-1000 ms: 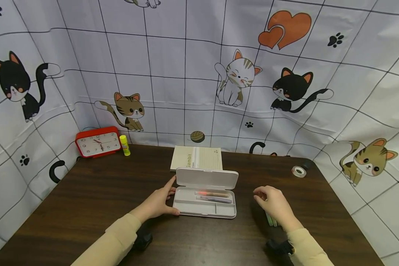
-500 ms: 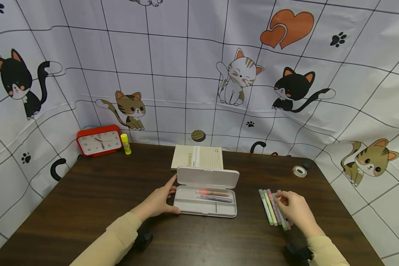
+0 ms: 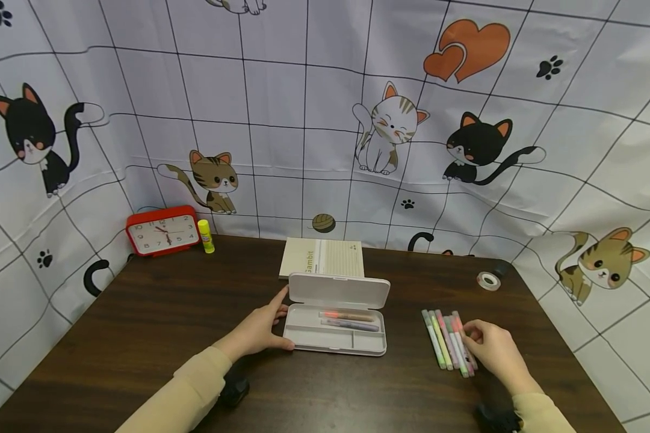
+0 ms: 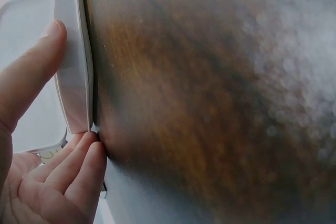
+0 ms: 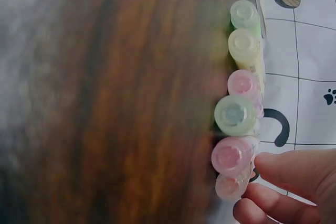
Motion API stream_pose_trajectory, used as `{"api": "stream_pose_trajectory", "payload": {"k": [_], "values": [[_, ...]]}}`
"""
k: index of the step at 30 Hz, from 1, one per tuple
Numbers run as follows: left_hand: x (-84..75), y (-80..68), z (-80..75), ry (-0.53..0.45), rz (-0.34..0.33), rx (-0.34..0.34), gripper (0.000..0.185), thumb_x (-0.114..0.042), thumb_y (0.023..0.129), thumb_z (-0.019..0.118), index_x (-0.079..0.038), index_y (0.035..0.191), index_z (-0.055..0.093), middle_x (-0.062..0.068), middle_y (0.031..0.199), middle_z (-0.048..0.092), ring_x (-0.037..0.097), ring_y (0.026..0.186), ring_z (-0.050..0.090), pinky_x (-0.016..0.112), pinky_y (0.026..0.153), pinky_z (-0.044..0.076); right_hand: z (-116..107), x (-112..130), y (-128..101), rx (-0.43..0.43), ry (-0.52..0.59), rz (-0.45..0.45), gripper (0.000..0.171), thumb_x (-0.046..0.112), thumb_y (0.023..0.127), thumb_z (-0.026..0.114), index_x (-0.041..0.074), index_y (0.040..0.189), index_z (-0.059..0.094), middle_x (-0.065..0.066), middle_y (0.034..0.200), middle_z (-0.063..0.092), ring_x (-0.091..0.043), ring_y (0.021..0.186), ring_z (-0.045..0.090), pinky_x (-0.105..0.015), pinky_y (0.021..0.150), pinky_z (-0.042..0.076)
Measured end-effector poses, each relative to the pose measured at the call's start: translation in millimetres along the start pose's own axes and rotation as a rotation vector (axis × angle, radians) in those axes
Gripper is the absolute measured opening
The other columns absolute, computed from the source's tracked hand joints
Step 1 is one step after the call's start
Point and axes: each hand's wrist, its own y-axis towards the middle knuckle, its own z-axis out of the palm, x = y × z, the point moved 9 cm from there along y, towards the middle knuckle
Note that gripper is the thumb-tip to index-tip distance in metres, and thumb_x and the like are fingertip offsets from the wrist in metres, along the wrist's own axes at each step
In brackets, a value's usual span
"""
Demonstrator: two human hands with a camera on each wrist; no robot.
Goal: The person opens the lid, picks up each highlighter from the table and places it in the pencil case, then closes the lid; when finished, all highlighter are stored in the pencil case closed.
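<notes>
White pencil case (image 3: 334,313), pastel markers (image 3: 448,338), red clock (image 3: 162,231), dark-brown table (image 3: 157,337).
</notes>
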Motion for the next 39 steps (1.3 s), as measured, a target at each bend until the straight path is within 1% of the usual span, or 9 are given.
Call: {"api": "stream_pose_trajectory", "payload": {"k": [5, 10, 15, 19, 24, 29, 32, 36, 39], "values": [[-0.3, -0.3, -0.4, 0.003, -0.002, -0.004, 0.117, -0.025, 0.066, 0.087, -0.005, 0.152, 0.012, 0.021, 0.135, 0.051, 0.034, 0.117, 0.056, 0.044, 0.099, 0.046, -0.6, -3.7, 0.1, -0.007, -0.012, 0.013, 0.015, 0.010, 0.082, 0.068, -0.002, 0.091, 0.069, 0.000, 0.071, 0.062, -0.015, 0.065, 0.057, -0.033, 0.057, 0.048], [-1.8, -0.8, -1.4, 0.000, 0.008, -0.011, 0.117, -0.024, 0.065, 0.088, -0.004, 0.152, 0.012, 0.022, 0.134, 0.052, 0.034, 0.116, 0.057, 0.045, 0.099, 0.047, -2.4, -9.5, -0.6, 0.013, -0.021, 0.049, 0.019, 0.010, 0.083, 0.067, -0.005, 0.095, 0.068, -0.004, 0.074, 0.064, -0.020, 0.068, 0.061, -0.040, 0.059, 0.051], [-1.1, -0.2, -0.8, 0.008, 0.010, -0.009, 0.117, -0.025, 0.065, 0.088, -0.004, 0.152, 0.012, 0.022, 0.134, 0.052, 0.034, 0.116, 0.057, 0.045, 0.099, 0.047, -2.8, -18.6, -1.7, 0.044, -0.035, 0.122, 0.023, 0.010, 0.084, 0.065, -0.009, 0.098, 0.066, -0.007, 0.076, 0.063, -0.022, 0.070, 0.060, -0.041, 0.059, 0.050], [-0.4, 0.1, -0.4, 0.012, 0.017, -0.007, 0.118, -0.026, 0.065, 0.088, -0.004, 0.152, 0.012, 0.022, 0.134, 0.052, 0.034, 0.116, 0.057, 0.045, 0.099, 0.047, -2.2, -22.7, -1.3, 0.057, -0.038, 0.146, 0.023, 0.009, 0.085, 0.065, -0.010, 0.098, 0.066, -0.007, 0.075, 0.062, -0.021, 0.068, 0.058, -0.039, 0.058, 0.050], [0.2, 0.0, -0.9, 0.009, 0.015, -0.010, 0.118, -0.026, 0.065, 0.088, -0.005, 0.152, 0.012, 0.021, 0.134, 0.052, 0.033, 0.116, 0.057, 0.044, 0.099, 0.047, -2.2, -23.2, -0.4, 0.056, -0.046, 0.136, 0.021, 0.009, 0.084, 0.065, -0.010, 0.094, 0.066, -0.007, 0.075, 0.064, -0.021, 0.067, 0.059, -0.041, 0.059, 0.051], [1.1, 0.6, -0.3, 0.014, 0.008, -0.008, 0.118, -0.027, 0.065, 0.087, -0.006, 0.153, 0.011, 0.020, 0.135, 0.052, 0.033, 0.117, 0.056, 0.043, 0.099, 0.046, -4.9, -20.8, -0.4, 0.030, -0.054, 0.109, 0.014, 0.007, 0.081, 0.065, -0.006, 0.087, 0.067, -0.007, 0.073, 0.063, -0.022, 0.066, 0.058, -0.043, 0.059, 0.050], [0.8, 0.8, 0.2, 0.016, 0.010, -0.006, 0.118, -0.027, 0.065, 0.087, -0.006, 0.153, 0.011, 0.021, 0.135, 0.052, 0.033, 0.117, 0.056, 0.043, 0.099, 0.046, -6.6, -19.4, -1.6, 0.010, -0.051, 0.098, 0.011, 0.006, 0.080, 0.064, -0.003, 0.085, 0.068, -0.004, 0.071, 0.060, -0.020, 0.064, 0.055, -0.039, 0.056, 0.048], [0.0, 0.7, 0.1, 0.015, 0.015, -0.007, 0.118, -0.026, 0.065, 0.088, -0.005, 0.152, 0.011, 0.022, 0.135, 0.051, 0.033, 0.117, 0.056, 0.044, 0.099, 0.047, -8.9, -18.3, -2.9, -0.004, -0.039, 0.101, 0.011, 0.005, 0.080, 0.064, -0.003, 0.087, 0.067, -0.002, 0.069, 0.056, -0.018, 0.061, 0.049, -0.032, 0.052, 0.041], [-0.1, 0.4, 0.1, 0.013, 0.018, -0.007, 0.118, -0.026, 0.065, 0.088, -0.005, 0.152, 0.011, 0.023, 0.135, 0.051, 0.034, 0.117, 0.056, 0.045, 0.099, 0.047, -11.8, -16.2, -2.4, -0.019, -0.036, 0.098, 0.012, 0.004, 0.080, 0.064, -0.004, 0.089, 0.067, -0.002, 0.069, 0.054, -0.018, 0.060, 0.047, -0.031, 0.051, 0.039]]}}
